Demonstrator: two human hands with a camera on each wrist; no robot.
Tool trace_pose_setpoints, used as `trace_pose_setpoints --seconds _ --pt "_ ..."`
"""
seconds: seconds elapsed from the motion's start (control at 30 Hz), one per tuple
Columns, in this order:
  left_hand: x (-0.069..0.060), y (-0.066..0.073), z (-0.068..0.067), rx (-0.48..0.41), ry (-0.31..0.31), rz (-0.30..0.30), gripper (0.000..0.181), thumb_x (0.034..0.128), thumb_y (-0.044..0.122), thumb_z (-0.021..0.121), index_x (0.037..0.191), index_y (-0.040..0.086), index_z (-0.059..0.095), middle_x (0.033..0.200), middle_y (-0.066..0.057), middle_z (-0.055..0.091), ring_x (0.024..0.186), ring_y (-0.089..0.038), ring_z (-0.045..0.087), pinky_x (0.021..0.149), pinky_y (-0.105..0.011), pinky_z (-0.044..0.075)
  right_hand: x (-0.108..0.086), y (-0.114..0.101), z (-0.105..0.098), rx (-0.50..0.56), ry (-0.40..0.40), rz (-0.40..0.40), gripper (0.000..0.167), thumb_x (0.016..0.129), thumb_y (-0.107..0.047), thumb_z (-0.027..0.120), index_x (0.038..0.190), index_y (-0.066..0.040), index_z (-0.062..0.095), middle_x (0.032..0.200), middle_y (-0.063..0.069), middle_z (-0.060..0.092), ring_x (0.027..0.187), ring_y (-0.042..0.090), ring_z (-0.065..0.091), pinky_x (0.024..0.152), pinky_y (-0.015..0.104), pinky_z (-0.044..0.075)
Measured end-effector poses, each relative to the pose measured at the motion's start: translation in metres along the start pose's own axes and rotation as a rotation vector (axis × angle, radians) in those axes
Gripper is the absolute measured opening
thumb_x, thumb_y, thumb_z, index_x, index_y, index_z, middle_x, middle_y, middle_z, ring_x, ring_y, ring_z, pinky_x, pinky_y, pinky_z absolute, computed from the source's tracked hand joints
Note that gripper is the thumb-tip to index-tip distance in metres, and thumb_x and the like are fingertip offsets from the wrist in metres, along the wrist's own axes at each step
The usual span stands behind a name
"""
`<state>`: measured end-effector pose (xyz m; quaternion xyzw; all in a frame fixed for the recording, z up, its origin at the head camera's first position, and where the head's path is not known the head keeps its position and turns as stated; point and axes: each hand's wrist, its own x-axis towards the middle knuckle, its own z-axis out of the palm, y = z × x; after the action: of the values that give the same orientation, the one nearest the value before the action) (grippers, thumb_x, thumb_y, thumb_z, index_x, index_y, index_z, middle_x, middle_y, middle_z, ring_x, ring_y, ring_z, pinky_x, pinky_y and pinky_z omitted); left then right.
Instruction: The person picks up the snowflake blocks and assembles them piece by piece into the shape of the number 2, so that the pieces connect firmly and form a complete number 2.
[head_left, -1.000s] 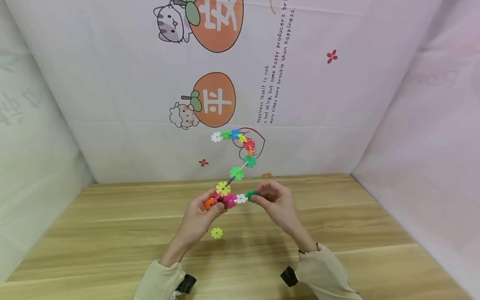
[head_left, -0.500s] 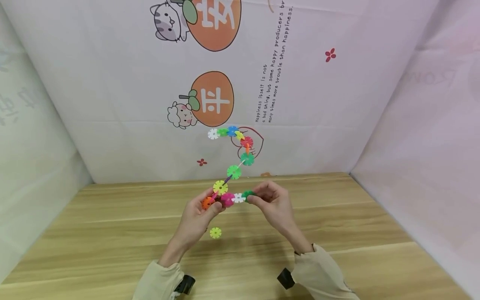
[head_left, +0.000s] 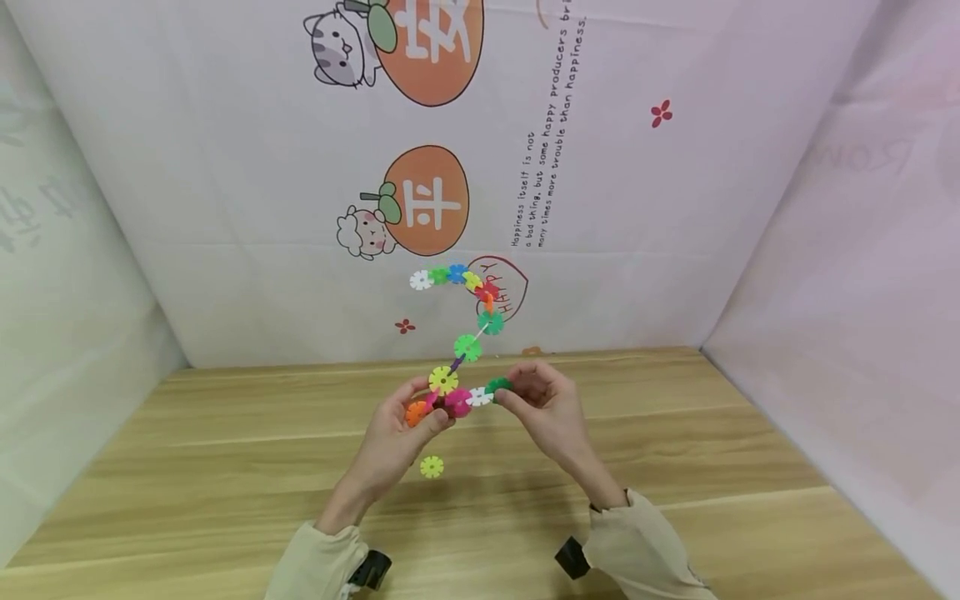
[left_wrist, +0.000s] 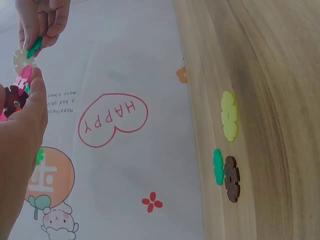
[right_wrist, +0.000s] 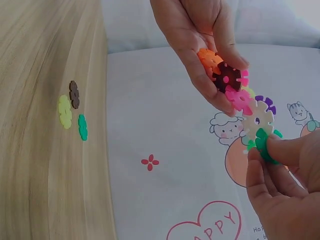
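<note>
A curved chain of colourful notched plastic snowflake discs [head_left: 467, 347] is held up above the table. My left hand [head_left: 390, 437] grips its lower part, around the orange disc [head_left: 416, 413] and the brown disc [right_wrist: 227, 76]. With thumb and fingertips, my right hand [head_left: 551, 410] pinches a dark green disc [right_wrist: 263, 145], which meets a white disc [right_wrist: 258, 120] at the chain's near end. The right wrist view cannot tell me how deep their slots are joined. From the left hand the chain rises and bends left, ending in another white disc [head_left: 422, 280].
On the wooden table [head_left: 225, 467] lie a loose yellow disc [head_left: 432, 467], a green disc [left_wrist: 218, 167] and a brown disc [left_wrist: 232, 179]. In the head view the left hand hides the last two. Printed white cloth [head_left: 600, 292] walls the table at the back and sides.
The chain's free upper end has swayed slightly left and down. Both hands keep their grips, nearly in place.
</note>
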<state>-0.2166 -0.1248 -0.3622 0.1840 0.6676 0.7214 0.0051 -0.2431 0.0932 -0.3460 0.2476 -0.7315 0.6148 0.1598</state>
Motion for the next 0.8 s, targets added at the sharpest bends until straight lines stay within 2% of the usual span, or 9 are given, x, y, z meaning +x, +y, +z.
trace_pose_setpoints --seconds 0.07,0.1,0.13,0.2,0.37,0.5,0.67,0.73,0.8 --pt "0.000 0.000 0.000 -0.022 -0.006 0.003 0.045 0.0952 0.007 0.059 0.136 0.001 0.042 0.130 -0.022 0.047 0.108 -0.028 0.063 0.077 -0.021 0.053 0.000 0.000 0.000 0.002 -0.010 0.015 0.016 0.084 0.004 0.070 0.097 0.004 0.060 0.088 0.020 0.067 0.073 0.011 0.062 0.065 0.021 0.052" --pt "0.000 0.000 -0.001 -0.022 -0.006 0.002 0.044 0.0955 0.007 0.058 0.136 0.002 0.042 0.130 -0.021 0.047 0.108 -0.028 0.063 0.072 -0.018 0.053 0.000 0.000 0.000 0.000 -0.011 0.023 0.016 0.084 0.004 0.070 0.098 0.004 0.061 0.088 0.019 0.067 0.074 0.011 0.062 0.065 0.022 0.052" --pt "0.000 0.000 -0.001 -0.024 -0.006 0.005 0.043 0.0955 0.007 0.058 0.135 0.002 0.042 0.130 -0.021 0.047 0.109 -0.029 0.063 0.073 -0.019 0.053 0.000 0.000 0.000 -0.004 -0.013 0.026 0.016 0.085 0.003 0.069 0.098 0.004 0.061 0.088 0.018 0.067 0.074 0.010 0.062 0.066 0.022 0.052" --pt "0.000 0.000 -0.002 -0.027 -0.003 0.013 0.042 0.0955 0.006 0.058 0.135 0.002 0.043 0.130 -0.021 0.048 0.108 -0.028 0.063 0.081 -0.024 0.053 0.001 0.000 -0.001 -0.003 -0.009 0.033 0.015 0.086 0.001 0.069 0.099 0.003 0.061 0.088 0.017 0.067 0.075 0.010 0.063 0.067 0.023 0.053" --pt "-0.001 0.003 -0.005 -0.009 0.011 0.065 0.044 0.0958 0.007 0.058 0.136 0.001 0.041 0.129 -0.022 0.052 0.108 -0.028 0.063 0.091 -0.032 0.049 0.004 0.001 -0.005 0.014 0.028 0.041 0.013 0.094 -0.006 0.061 0.101 0.004 0.061 0.090 0.019 0.067 0.076 0.014 0.065 0.068 0.027 0.055" --pt "-0.001 0.005 -0.007 -0.021 0.019 0.093 0.046 0.0957 0.007 0.058 0.137 0.000 0.040 0.129 -0.023 0.049 0.110 -0.031 0.062 0.091 -0.034 0.048 0.002 0.006 -0.006 0.021 0.040 0.128 0.018 0.098 -0.010 0.056 0.102 0.008 0.059 0.096 0.022 0.066 0.077 0.018 0.066 0.070 0.031 0.055" --pt "-0.001 0.010 -0.008 -0.024 0.037 0.079 0.047 0.0957 0.005 0.057 0.139 0.000 0.038 0.131 -0.022 0.046 0.109 -0.031 0.062 0.091 -0.034 0.049 0.001 0.021 0.005 -0.004 -0.052 0.269 0.021 0.098 -0.016 0.057 0.105 0.003 0.061 0.098 0.017 0.066 0.081 0.022 0.065 0.075 0.038 0.055" --pt "-0.002 0.011 -0.009 -0.021 0.049 0.072 0.047 0.0958 0.005 0.057 0.139 0.001 0.038 0.132 -0.022 0.045 0.109 -0.030 0.062 0.090 -0.033 0.049 0.001 0.027 0.013 -0.020 -0.109 0.292 0.020 0.097 -0.017 0.058 0.106 0.002 0.062 0.097 0.014 0.066 0.082 0.023 0.065 0.075 0.040 0.055" --pt "-0.002 0.013 -0.010 -0.016 0.056 0.069 0.047 0.0960 0.006 0.057 0.139 0.002 0.039 0.133 -0.021 0.045 0.108 -0.030 0.063 0.090 -0.032 0.050 0.002 0.031 0.023 -0.041 -0.173 0.270 0.020 0.096 -0.015 0.060 0.106 0.002 0.062 0.096 0.016 0.066 0.081 0.026 0.065 0.073 0.038 0.055"
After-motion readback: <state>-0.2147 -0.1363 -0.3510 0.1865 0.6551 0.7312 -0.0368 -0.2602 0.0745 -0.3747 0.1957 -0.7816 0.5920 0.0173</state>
